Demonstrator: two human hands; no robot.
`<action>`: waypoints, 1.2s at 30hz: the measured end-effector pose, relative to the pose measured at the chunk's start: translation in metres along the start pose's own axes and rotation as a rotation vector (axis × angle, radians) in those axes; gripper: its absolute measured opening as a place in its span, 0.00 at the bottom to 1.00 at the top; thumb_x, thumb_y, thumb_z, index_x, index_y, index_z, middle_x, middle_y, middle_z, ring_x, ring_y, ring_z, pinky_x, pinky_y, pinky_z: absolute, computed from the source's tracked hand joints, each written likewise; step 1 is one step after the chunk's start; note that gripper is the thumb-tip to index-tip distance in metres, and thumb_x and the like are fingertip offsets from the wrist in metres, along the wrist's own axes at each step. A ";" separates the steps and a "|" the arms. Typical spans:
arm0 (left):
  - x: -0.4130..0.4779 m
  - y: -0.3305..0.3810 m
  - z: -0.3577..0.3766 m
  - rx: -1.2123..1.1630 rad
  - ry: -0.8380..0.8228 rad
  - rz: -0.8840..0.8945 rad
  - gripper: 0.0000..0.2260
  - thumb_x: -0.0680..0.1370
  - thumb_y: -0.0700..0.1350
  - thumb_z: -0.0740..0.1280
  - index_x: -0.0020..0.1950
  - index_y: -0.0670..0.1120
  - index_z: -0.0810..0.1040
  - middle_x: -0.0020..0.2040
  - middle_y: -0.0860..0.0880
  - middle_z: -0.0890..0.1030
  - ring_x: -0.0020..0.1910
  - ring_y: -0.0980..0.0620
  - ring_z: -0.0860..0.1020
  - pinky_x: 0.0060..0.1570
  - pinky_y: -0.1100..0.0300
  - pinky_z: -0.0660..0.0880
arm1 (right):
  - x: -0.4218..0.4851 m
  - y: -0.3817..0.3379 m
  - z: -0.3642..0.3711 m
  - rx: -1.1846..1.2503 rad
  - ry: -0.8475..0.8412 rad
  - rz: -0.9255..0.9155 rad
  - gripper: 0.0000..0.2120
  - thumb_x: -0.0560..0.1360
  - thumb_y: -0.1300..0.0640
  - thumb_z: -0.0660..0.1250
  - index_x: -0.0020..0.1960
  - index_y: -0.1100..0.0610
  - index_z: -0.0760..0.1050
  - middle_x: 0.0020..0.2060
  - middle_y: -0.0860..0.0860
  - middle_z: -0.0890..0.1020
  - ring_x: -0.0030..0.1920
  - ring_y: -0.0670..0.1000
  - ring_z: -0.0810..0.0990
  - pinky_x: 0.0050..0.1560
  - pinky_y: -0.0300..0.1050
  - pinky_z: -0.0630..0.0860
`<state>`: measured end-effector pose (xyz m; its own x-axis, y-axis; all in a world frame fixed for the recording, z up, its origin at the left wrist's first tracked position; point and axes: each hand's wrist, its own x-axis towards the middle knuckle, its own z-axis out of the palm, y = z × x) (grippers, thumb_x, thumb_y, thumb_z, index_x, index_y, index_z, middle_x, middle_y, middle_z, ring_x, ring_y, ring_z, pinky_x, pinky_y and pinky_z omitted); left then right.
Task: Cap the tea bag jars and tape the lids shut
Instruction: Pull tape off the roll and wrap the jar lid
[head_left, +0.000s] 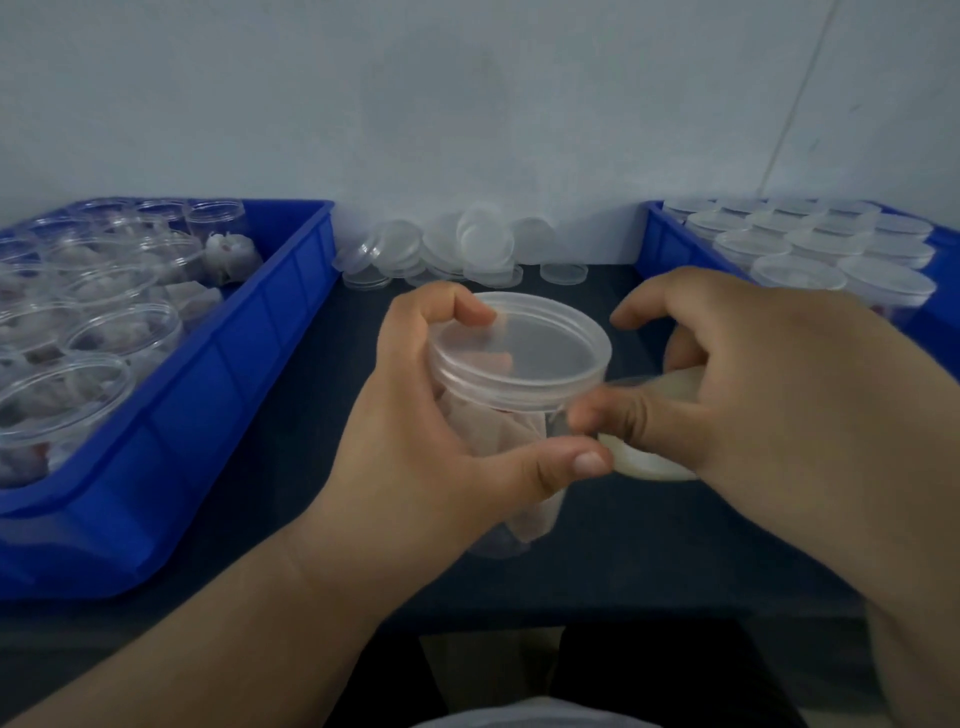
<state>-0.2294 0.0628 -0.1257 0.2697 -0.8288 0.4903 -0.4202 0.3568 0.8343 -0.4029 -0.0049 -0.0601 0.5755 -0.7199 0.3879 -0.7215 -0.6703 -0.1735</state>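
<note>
A clear plastic jar (511, 431) with tea bags inside is held above the dark table, with a clear lid (524, 348) on top. My left hand (415, 415) grips the jar, its fingers round the far side and its thumb across the front. My right hand (753, 389) holds a roll of clear tape (660, 457) right beside the jar. The right thumb presses against the jar's side just under the lid. The tape strip itself is too clear to make out.
A blue bin (218, 395) on the left holds several open jars with tea bags. A blue bin (670, 244) on the right holds several capped jars. Loose clear lids (467, 249) lie piled by the back wall. The table's front edge (571, 618) is near me.
</note>
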 end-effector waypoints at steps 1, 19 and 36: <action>0.000 0.000 0.000 -0.007 0.019 0.001 0.33 0.57 0.64 0.78 0.57 0.65 0.66 0.56 0.61 0.78 0.57 0.55 0.81 0.52 0.56 0.82 | -0.002 -0.001 0.001 0.010 0.019 -0.025 0.39 0.61 0.18 0.51 0.62 0.40 0.70 0.32 0.35 0.71 0.33 0.34 0.68 0.33 0.32 0.57; 0.005 -0.019 0.000 -0.335 0.029 -0.224 0.17 0.65 0.61 0.73 0.52 0.63 0.77 0.50 0.52 0.85 0.51 0.46 0.85 0.52 0.40 0.82 | 0.010 0.028 0.011 0.478 -0.098 -0.022 0.16 0.68 0.38 0.64 0.56 0.33 0.74 0.38 0.40 0.82 0.36 0.40 0.80 0.36 0.34 0.71; 0.002 -0.012 0.001 -0.467 0.063 -0.265 0.19 0.63 0.62 0.75 0.50 0.60 0.78 0.46 0.51 0.86 0.46 0.47 0.86 0.42 0.53 0.83 | 0.000 0.013 0.027 0.398 0.241 -0.097 0.23 0.72 0.40 0.65 0.66 0.42 0.73 0.33 0.44 0.77 0.41 0.42 0.77 0.41 0.24 0.68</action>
<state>-0.2246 0.0570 -0.1347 0.3717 -0.8942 0.2495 0.0958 0.3042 0.9478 -0.4020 -0.0185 -0.0873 0.4934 -0.6200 0.6100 -0.4383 -0.7830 -0.4414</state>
